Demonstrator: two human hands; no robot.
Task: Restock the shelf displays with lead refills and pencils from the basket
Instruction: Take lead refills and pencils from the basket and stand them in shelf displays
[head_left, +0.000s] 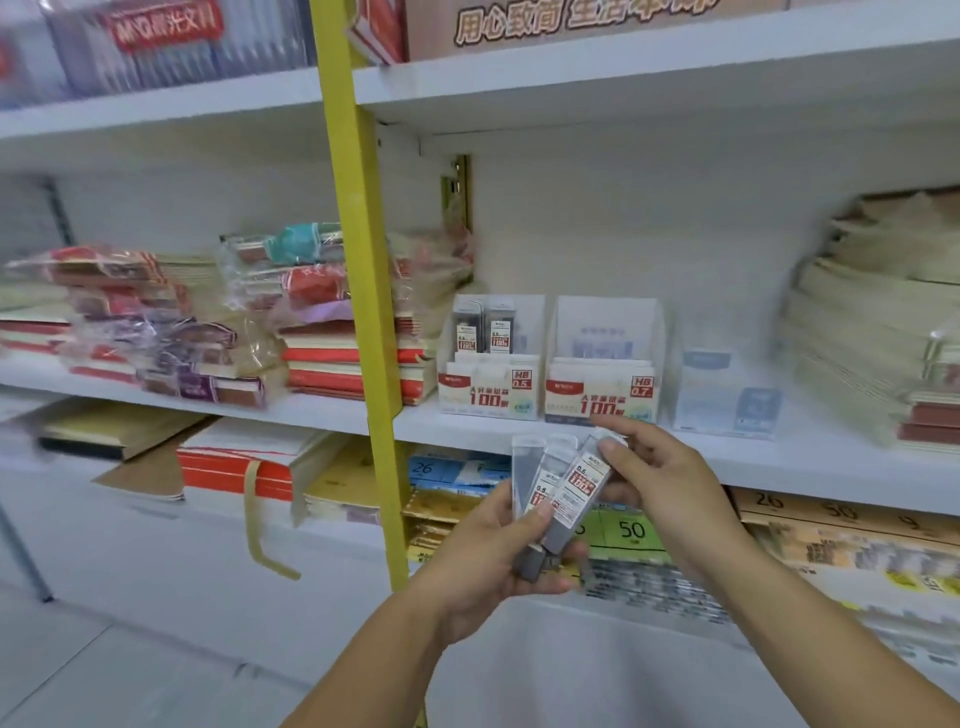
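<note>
Head view: my left hand (493, 566) grips the bottoms of several refills (574, 486), fanned so their 0.5 labels show. My right hand (670, 488) pinches the rightmost one's top, I judge to draw it out. They hover near the matching 0.5 display (488, 395), just below the shelf (831, 467) edge.

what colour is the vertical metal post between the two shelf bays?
Yellow. The tall vertical metal post shows best in the head view, the only one.
</note>
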